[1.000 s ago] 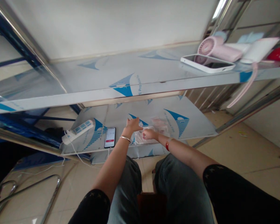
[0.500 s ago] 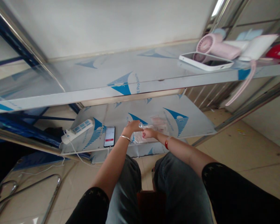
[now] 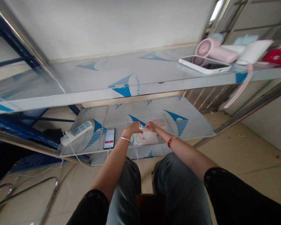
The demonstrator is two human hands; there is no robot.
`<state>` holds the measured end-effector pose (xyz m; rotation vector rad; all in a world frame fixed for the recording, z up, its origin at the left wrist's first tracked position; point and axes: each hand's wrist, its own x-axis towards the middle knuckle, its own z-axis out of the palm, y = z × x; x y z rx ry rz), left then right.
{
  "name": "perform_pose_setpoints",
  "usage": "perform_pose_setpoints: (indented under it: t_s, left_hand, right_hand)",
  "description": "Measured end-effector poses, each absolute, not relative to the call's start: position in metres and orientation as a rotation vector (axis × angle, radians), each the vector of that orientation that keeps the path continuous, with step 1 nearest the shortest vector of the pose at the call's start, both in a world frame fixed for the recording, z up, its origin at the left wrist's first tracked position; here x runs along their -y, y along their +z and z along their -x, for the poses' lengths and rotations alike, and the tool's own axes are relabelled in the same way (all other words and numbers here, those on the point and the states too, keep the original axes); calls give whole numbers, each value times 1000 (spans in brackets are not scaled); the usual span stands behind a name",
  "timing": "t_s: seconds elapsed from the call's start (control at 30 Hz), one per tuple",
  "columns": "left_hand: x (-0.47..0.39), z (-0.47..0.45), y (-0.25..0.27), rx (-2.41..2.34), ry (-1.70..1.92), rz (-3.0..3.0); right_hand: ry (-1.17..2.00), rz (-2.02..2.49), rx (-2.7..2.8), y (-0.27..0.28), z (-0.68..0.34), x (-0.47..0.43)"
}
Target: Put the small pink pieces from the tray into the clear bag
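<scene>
Both hands meet over the lower shelf. My left hand [image 3: 133,127] has its fingers closed on a small clear plastic piece [image 3: 140,127], too small to name more exactly. Close beside it on the right, my right hand [image 3: 150,126] is pinched at the right side of that clear piece; whether anything else is in the pinch cannot be made out. Just below the hands a white packet in clear plastic [image 3: 147,138] lies at the shelf's front edge. Behind my right hand another clear plastic packet [image 3: 162,123] lies partly hidden.
On the lower shelf [image 3: 189,125] a phone [image 3: 109,138] with a lit screen and a white power strip [image 3: 77,132] lie to the left. The upper shelf [image 3: 96,78] carries a white-cased phone [image 3: 203,64], a pink handheld fan [image 3: 215,51] and a red object [image 3: 277,57].
My right hand has moved up from over the white packet to beside the clear piece, uncovering more of the packet. My left hand stays at nearly the same place.
</scene>
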<state>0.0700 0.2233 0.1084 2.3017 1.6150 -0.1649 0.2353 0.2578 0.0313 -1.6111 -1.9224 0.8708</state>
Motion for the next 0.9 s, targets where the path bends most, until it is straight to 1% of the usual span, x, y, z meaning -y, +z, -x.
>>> perform_pose_setpoints:
  t_s: [0.13, 0.33, 0.47, 0.63, 0.7, 0.8, 0.9]
  left_hand:
    - [-221, -71, 114, -1684, -148, -2300]
    - [-224, -69, 110, -1730, -97, -2271]
    - [-228, -67, 105, -1746, -70, -2269]
    - [-227, -66, 109, -1752, -43, -2270]
    - [-227, -65, 109, -1769, -41, -2274]
    - [-227, -66, 109, -1785, -38, -2283]
    - [-226, -67, 108, -1794, -33, -2292]
  right_hand:
    - [932, 1597, 1924, 51, -236, -272]
    - [1114, 1354, 1846, 77, -229, -262]
    - [1185, 1378, 1867, 84, -224, -257]
    - [1122, 1346, 1723, 79, -228, -263]
    - [1067, 1447, 1718, 72, -230, -263]
    - [1113, 1696, 1899, 58, -230, -253]
    - [1255, 1734, 2148, 47, -225, -237]
